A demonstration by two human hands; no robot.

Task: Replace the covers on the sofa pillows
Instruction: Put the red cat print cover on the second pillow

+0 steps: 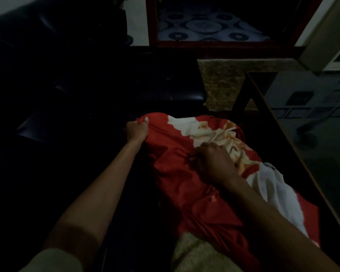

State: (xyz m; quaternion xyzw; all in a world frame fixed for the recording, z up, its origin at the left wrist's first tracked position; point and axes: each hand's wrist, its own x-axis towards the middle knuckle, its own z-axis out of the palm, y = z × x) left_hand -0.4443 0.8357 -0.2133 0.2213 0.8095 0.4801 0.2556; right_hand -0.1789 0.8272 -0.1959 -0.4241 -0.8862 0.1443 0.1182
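Note:
A red pillow cover (pixel 181 185) with white and orange patches lies crumpled over a pillow on the dark sofa seat (pixel 106 91). My left hand (pixel 137 129) grips the cover's far left corner, thumb on top. My right hand (pixel 212 161) pinches bunched cloth in the middle of the cover, where red meets the white print. A beige patterned pillow (pixel 196 254) shows at the cover's near end. The room is dim.
A dark glass-topped table (pixel 302 134) runs along the right, its edge close to the cover. A speckled rug (pixel 224 79) lies beyond the sofa. A dark red frame (pixel 153 22) with patterned cloth behind it stands at the back.

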